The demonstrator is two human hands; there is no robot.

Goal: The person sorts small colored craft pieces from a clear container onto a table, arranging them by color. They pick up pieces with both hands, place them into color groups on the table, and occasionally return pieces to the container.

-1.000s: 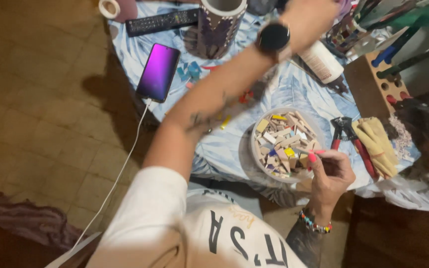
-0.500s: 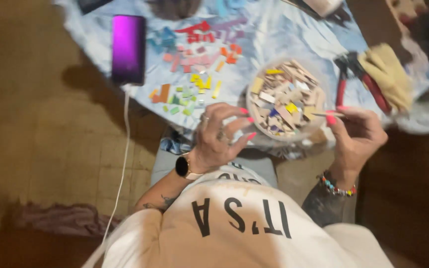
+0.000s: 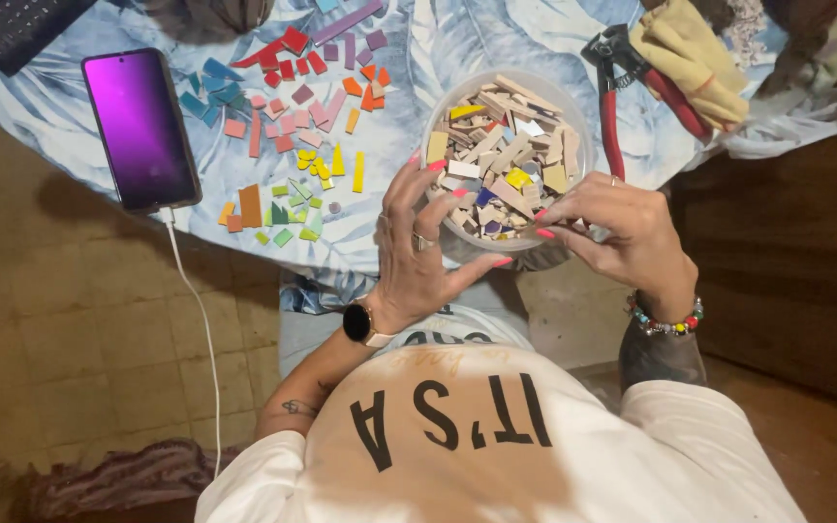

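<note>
Blue-and-white leaf-patterned cloth covers the table (image 3: 496, 48), and both hands work at a bowl of tile pieces near its front edge.

On the near edge stands the clear round plastic bowl (image 3: 578, 116), filled with small beige, yellow and purple mosaic tile pieces (image 3: 506, 155). The left hand (image 3: 418, 252) rests on its near rim, fingers (image 3: 401, 189) spread wide and touching the pieces. The right hand (image 3: 622, 228) pinches one small piece between thumb and forefinger at the right rim. These pieces seem light, hard and brittle with sharp edges, so holding them by the flat faces looks safest. Left of the bowl lie sorted coloured tile bits (image 3: 293, 107), beside a purple-lit smartphone (image 3: 140, 129) on a white cable (image 3: 196, 320). Red-handled nippers (image 3: 622, 97) lie to the right.
</note>
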